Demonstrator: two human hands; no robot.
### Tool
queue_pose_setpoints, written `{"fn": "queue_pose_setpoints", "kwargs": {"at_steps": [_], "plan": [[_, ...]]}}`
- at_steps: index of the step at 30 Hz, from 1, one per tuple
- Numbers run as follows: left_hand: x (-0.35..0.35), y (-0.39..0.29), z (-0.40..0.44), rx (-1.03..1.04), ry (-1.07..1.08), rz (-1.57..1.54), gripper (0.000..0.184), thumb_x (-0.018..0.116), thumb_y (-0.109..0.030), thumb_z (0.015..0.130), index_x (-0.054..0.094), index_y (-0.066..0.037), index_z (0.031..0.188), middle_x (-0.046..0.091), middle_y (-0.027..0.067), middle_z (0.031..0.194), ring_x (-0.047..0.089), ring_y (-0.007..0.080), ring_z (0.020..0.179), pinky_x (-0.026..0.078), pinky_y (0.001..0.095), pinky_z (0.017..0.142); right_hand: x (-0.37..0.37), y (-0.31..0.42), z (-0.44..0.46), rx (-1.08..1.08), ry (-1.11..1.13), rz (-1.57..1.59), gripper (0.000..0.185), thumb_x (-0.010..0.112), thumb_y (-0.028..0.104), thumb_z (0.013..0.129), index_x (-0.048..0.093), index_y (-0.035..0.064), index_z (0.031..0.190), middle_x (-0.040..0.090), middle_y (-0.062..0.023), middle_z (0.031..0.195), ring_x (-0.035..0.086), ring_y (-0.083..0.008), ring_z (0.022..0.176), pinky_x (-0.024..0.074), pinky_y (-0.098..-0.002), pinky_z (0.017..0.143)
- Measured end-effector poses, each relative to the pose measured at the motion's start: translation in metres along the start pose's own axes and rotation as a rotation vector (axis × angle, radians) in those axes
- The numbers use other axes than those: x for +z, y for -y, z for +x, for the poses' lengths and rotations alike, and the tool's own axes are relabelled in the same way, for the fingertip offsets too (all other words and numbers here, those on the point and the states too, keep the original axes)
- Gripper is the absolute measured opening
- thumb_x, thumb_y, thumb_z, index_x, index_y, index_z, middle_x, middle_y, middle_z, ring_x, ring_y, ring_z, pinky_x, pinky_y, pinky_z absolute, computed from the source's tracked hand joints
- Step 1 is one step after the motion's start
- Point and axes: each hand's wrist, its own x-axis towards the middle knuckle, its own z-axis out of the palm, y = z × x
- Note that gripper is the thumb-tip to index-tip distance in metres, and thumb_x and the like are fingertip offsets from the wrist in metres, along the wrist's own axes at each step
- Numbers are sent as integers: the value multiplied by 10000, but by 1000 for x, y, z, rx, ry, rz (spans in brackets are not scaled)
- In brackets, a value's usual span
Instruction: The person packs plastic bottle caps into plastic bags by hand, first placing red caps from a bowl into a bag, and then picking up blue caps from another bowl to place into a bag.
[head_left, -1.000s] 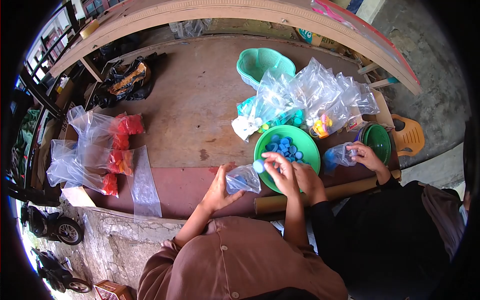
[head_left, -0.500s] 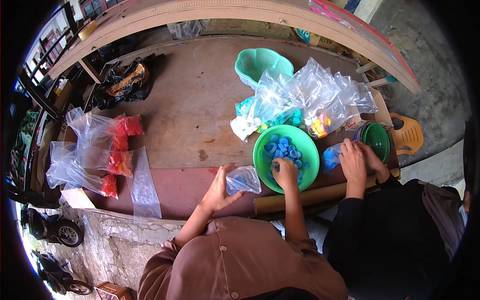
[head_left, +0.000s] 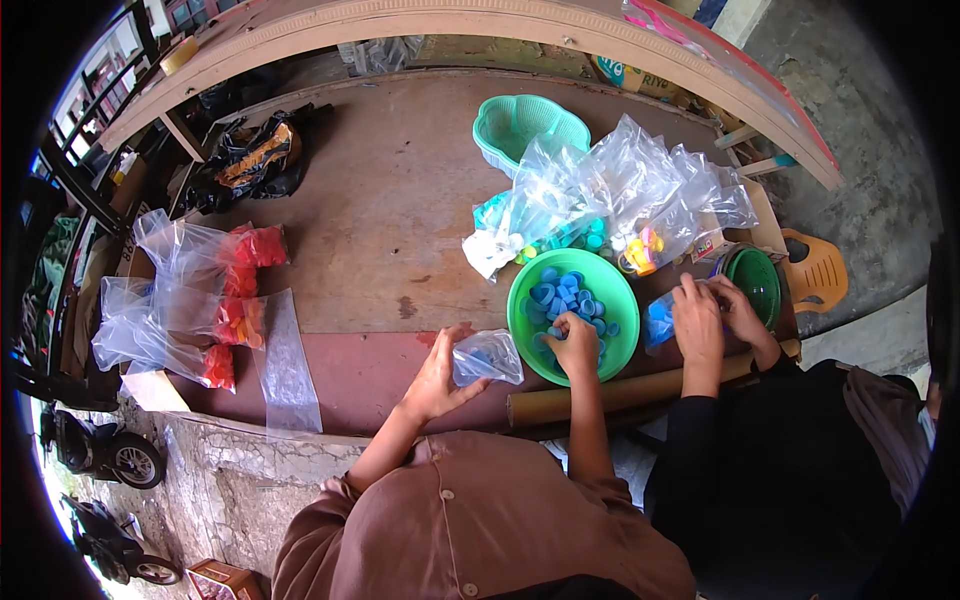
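My left hand [head_left: 432, 382] holds a small clear plastic bag [head_left: 490, 358] by its side, thumb below and fingers behind, with its mouth toward the bowl. A little blue shows through the film. To the right stands a round green bowl [head_left: 624, 352] with many blue plastic caps [head_left: 568, 292] in it. Inside the bowl, my right hand [head_left: 577, 350] has its fingers pinched together low over the caps, with blue at the fingertips; how many caps it grips is hidden.
At right, a co-worker's hands [head_left: 698, 325] hold a bag of blue pieces [head_left: 660, 318] beside a dark green tub [head_left: 752, 285]. Clear bags of coloured caps [head_left: 640, 185] lie behind the bowl, near a mint basket [head_left: 490, 130]. Bags of red pieces [head_left: 240, 275] lie left. A cardboard tube [head_left: 640, 390] runs along the front edge.
My right hand has lifted slightly within the bowl, its fingers drawn closer together. My left hand and the bag stay nearly still. The co-worker's hands have shifted slightly.
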Motion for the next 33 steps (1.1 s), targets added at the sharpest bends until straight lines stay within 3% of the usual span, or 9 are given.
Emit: {"fn": "queue_pose_setpoints", "kwargs": {"at_steps": [7,9,14,16,18,22,24,29,33], "plan": [[2,2,2,22,-4,-14,738,710,-211,670,282,42,1216,426,231,1118,440,368,1067,370,406,913,-4,-2,5,47,-17,164,297,781,131,585,562,24,754,585,-55,639,573,-157,577,442,-272,532],[2,3,2,31,5,-25,733,712,-200,668,284,32,1216,430,223,1114,451,358,1057,387,403,899,-1,5,4,125,41,871,245,743,93,672,569,-12,810,600,-38,683,569,-82,632,448,-202,564],[2,-1,4,10,5,-15,710,716,-170,659,300,21,1202,439,206,1097,470,342,1039,412,393,878,-21,35,-2,44,73,1029,204,661,33,752,556,-15,920,606,-45,798,569,-73,715,455,-180,605],[0,-1,3,28,0,2,702,716,-161,657,306,20,1196,441,202,1092,474,339,1035,418,390,873,-27,39,-4,34,220,1157,204,634,31,775,545,-9,954,601,-49,837,566,-83,754,458,-190,631],[-1,-3,4,17,-5,14,687,719,-153,652,318,20,1183,443,199,1086,471,343,1038,411,391,879,-29,49,-9,8,320,1169,196,619,31,785,539,3,961,591,-44,866,558,-87,779,456,-211,658],[-2,-5,4,8,-6,28,678,719,-147,648,325,21,1175,443,201,1088,468,348,1039,404,394,885,-19,53,-18,-148,329,979,219,635,55,752,551,24,952,593,-10,881,508,-32,720,348,-177,571],[-3,-4,3,22,-11,5,681,717,-139,643,325,21,1175,441,201,1091,466,351,1039,399,396,888,-27,63,-21,-207,429,931,184,628,52,752,571,25,924,599,-10,874,499,-23,711,354,-184,563],[-1,-3,3,3,4,-8,689,715,-133,637,323,21,1183,438,200,1095,465,348,1040,399,397,887,-49,93,-22,-412,488,516,214,564,19,749,563,-15,960,607,-136,939,590,-213,815,460,-283,708],[-2,0,4,47,-2,-10,687,714,-140,640,326,22,1183,436,200,1094,466,346,1040,400,395,885,-48,92,-24,-390,436,617,275,567,2,747,566,38,1019,584,-68,994,559,-133,769,429,-240,629]]}}
